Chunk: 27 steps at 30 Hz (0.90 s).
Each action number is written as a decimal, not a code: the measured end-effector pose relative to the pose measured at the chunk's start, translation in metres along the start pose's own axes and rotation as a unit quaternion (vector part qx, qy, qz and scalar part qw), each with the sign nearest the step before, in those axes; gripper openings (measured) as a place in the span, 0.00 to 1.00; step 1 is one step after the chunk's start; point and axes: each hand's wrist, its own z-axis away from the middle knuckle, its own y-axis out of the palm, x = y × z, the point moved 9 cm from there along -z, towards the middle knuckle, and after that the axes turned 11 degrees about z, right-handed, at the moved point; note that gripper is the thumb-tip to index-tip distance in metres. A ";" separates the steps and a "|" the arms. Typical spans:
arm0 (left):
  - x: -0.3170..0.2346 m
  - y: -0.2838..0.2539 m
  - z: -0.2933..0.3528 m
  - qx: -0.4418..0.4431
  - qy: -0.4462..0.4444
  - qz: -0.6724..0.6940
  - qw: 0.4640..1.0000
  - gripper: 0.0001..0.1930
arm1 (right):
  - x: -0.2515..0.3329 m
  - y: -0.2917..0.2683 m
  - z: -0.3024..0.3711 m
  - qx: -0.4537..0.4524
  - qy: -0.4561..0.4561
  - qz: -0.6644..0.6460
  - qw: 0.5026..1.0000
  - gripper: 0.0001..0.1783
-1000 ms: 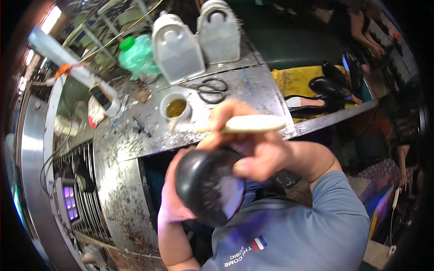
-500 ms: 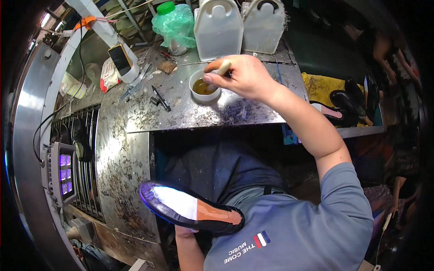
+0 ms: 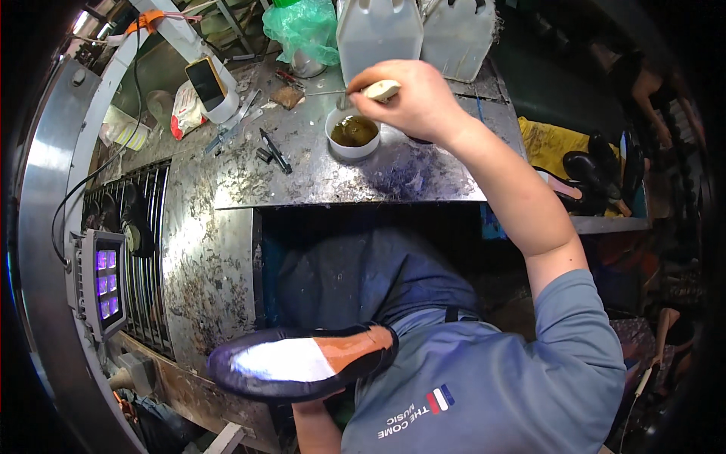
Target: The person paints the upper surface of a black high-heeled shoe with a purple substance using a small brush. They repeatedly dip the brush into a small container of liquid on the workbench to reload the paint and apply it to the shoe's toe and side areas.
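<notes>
My right hand [image 3: 412,94] is closed round a brush with a pale handle [image 3: 382,90]. Its greyish working end points down at the far rim of a small white bowl [image 3: 354,155]. Amber-brown liquid [image 3: 354,131] lies in the bowl. Low in front of my body, my left hand [image 3: 316,402] grips a black shoe [image 3: 280,390] from underneath, fingers mostly hidden. The shoe's bottom faces up, showing a white forepart [image 3: 283,359] and an orange-brown rear part [image 3: 355,349].
A black pen [image 3: 275,151] lies left of the bowl on the stained metal bench [image 3: 234,178]. A phone [image 3: 206,82] and white jugs [image 3: 380,38] stand farther back. Purple-lit lamp [image 3: 107,284] and metal rack [image 3: 147,280] are at left; black shoes [image 3: 594,174] sit on yellow cloth [image 3: 556,147] at right.
My right hand has lifted the brush up and back from inside the bowl toward its far rim. The shoe in my left hand has shifted lower and left, and its angle has turned.
</notes>
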 end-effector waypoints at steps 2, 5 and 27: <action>-0.026 0.007 -0.019 -0.008 0.089 -0.138 0.986 0.33 | -0.002 -0.004 0.009 -0.031 -0.004 -0.024 0.999 0.11; -0.060 0.019 -0.038 -0.014 0.168 -0.284 0.944 0.28 | -0.025 0.045 0.026 0.155 0.043 0.043 0.986 0.12; -0.113 0.019 -0.052 0.214 0.230 -0.482 0.818 0.16 | 0.118 0.004 0.091 0.138 -0.086 -0.476 0.864 0.12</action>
